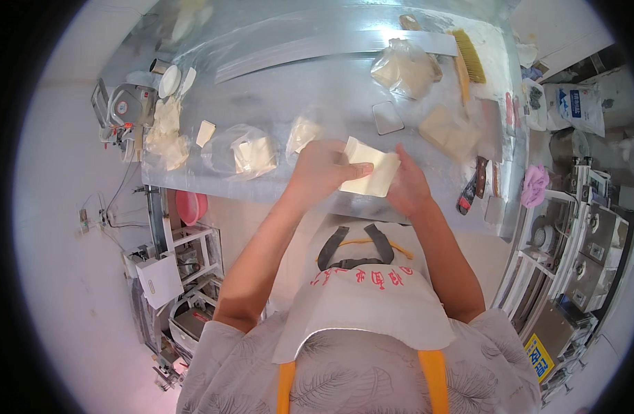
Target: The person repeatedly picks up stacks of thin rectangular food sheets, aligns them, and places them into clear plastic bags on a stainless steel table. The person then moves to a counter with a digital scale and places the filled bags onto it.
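A pale yellow stack of square dough sheets (376,178) is held up over the front part of the metal worktable. My left hand (322,168) grips it from the left, with the thumb lying across its face. At its right edge is my right hand (409,178), whose fingers are partly hidden behind the sheets. Just left of my left hand lies a clear plastic bag with pale dough sheets (302,133). Farther left is another bagged stack of dough sheets (255,155), and beyond it a small loose dough piece (206,133).
A rectangular metal frame (388,118) lies beyond my right hand. To the right are a larger dough slab (449,132), a cleaver (489,129) and a brown-handled knife (481,178). A filled plastic bag (405,70) and a bench brush (469,57) lie farther back. A kitchen scale (133,106) stands far left.
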